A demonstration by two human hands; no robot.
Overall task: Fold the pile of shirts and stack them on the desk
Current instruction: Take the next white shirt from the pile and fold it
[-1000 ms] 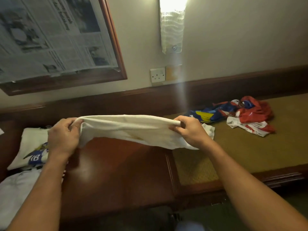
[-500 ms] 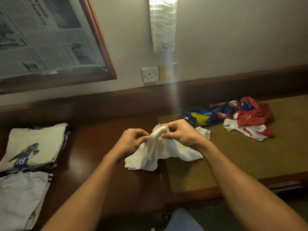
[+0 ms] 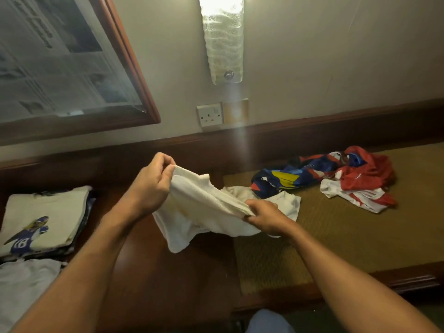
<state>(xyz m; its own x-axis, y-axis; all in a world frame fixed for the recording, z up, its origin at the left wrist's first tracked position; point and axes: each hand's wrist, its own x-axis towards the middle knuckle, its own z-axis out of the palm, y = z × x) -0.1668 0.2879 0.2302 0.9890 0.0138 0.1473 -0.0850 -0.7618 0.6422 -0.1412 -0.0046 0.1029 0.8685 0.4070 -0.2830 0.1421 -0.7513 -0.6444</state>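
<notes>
Hands: my left hand (image 3: 149, 186) pinches one end of the white shirt (image 3: 199, 212) between thumb and curled fingers, raised at 11 o'clock of the cloth. My right hand (image 3: 266, 218) has its fingers closed round a bunched edge, lower at 4 o'clock. Both have hold of it, neither is slack.
Counter: dark wood (image 3: 149, 284) lies under the hanging cloth, the flat spot I judge best for laying it down.
Green pad: set into the counter (image 3: 336, 236) at 3 o'clock, it carries the unfolded clothes.
White shirt: held off the counter, sagging between my hands with one corner hanging at 6 o'clock. Whether the white cloth just behind my right hand belongs to it I cannot tell.
Loose pile: blue, yellow, red and white shirts (image 3: 336, 179) lie crumpled at 2 o'clock, well apart from my left hand.
Folded stack: at 9 o'clock, a cream shirt with a blue number-18 figure (image 3: 45, 217) lies on top.
Pale garment: flat at 8 o'clock (image 3: 24, 284), just beside the stack.
Step in hand: I would say finding the shirt's edges.
Doing it well: draw the hands apart until the top edge runs taut, let the body hang free, then lower it onto the wood and smooth out the wrinkles before creasing.
Risk: my right hand grips a bunched wad, so a fold made now would likely come out lumpy.
</notes>
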